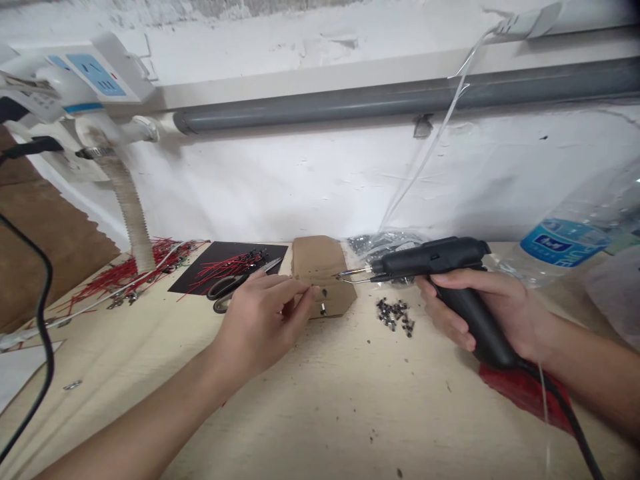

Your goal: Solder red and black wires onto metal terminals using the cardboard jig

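Solder gun (433, 259) of pistol-shaped black plastic, grasped by its handle in the right hand (505, 310), its metal tip (357, 271) at the brown cardboard piece (319, 257); probably rigid, fairly heavy, best held by that handle; left hand (267, 310) pinched, whether on anything I cannot tell

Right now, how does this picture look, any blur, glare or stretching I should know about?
Head view: light reaches most of the scene, though the top right corner darkens; the left hand looks slightly soft; the gray pipe carries a pale sheen; the bottle appears stretched towards the right edge; fine detail in the small dark parts is lost.
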Motion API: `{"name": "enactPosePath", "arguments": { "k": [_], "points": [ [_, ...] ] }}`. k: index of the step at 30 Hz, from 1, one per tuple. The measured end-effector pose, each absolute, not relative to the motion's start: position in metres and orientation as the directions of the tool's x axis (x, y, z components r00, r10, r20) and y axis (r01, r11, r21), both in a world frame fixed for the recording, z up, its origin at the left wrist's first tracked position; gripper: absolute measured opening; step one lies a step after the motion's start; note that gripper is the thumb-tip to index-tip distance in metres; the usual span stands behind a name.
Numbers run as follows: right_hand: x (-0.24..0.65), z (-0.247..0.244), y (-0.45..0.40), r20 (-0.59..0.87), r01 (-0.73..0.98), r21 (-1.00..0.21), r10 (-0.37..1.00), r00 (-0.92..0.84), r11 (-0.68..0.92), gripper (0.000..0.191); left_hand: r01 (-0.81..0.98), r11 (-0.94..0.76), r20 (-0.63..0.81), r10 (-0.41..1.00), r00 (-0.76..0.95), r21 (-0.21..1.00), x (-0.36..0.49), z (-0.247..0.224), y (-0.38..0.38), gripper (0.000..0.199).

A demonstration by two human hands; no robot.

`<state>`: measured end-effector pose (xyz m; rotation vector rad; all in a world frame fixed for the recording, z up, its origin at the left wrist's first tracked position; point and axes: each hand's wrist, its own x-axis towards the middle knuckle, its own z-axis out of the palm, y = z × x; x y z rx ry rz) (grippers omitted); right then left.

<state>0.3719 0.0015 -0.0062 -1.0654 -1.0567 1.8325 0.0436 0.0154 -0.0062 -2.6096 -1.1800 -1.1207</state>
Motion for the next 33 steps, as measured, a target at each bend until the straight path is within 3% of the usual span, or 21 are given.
{"name": "enactPosePath", "arguments": {
  "k": [17,23,26,30,33],
  "points": [
    [0.371,-0.006,0.001,-0.286,-0.211,-0.902,0.886,-0.365,-0.378,0.025,0.706,-0.613,0.554,0.746,0.370,0.354,0.043,-0.009,0.013,0.032],
    [0.373,-0.008,0.002,-0.295,-0.218,-0.895,0.883,-0.365,-0.390,0.025,0.770,-0.427,0.431,0.875,0.220,0.474,0.037,-0.003,0.020,0.022],
    [0.373,-0.009,0.002,-0.298,-0.214,-0.896,0.884,-0.361,-0.390,0.026,0.835,-0.350,0.386,0.904,0.182,0.425,0.032,0.007,0.026,0.018],
    [0.371,-0.008,0.002,-0.296,-0.213,-0.897,0.885,-0.359,-0.386,0.026,0.910,-0.328,0.254,0.930,0.264,0.253,0.022,0.021,0.032,0.005],
    [0.370,-0.008,0.002,-0.298,-0.214,-0.896,0.884,-0.362,-0.389,0.025,0.893,-0.386,0.162,0.920,0.356,0.232,0.005,0.026,0.030,0.017]
  ]
}}
